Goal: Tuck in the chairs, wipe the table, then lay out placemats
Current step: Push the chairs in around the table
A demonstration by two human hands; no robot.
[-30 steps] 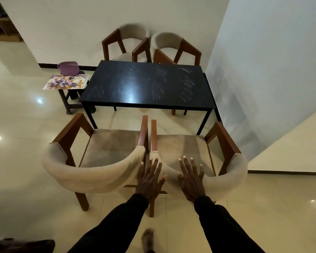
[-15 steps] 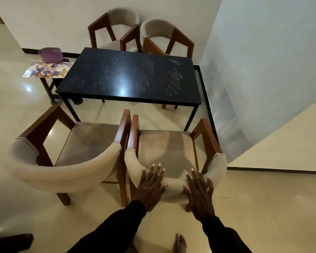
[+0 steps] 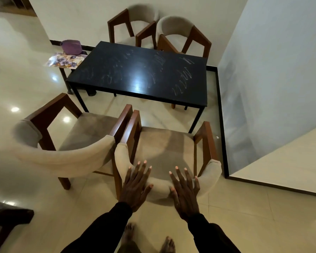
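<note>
Both hands lie flat on the curved padded back of the near right chair [image 3: 164, 148]. The left hand [image 3: 135, 187] and right hand [image 3: 185, 194] have fingers spread, palms pressing, gripping nothing. A strip of bare floor separates the chair's front edge from the near edge of the black table [image 3: 140, 73]. Its left armrest runs just beside the near left chair [image 3: 91, 130]; its right armrest is near the wall [image 3: 272, 70]. Floral placemats [image 3: 64, 60] lie on a stool [image 3: 65, 81] beside the table's left edge. A second ago the left hand sat where the two chair backs meet. Whether the chair has slid closer, I can't tell.
</note>
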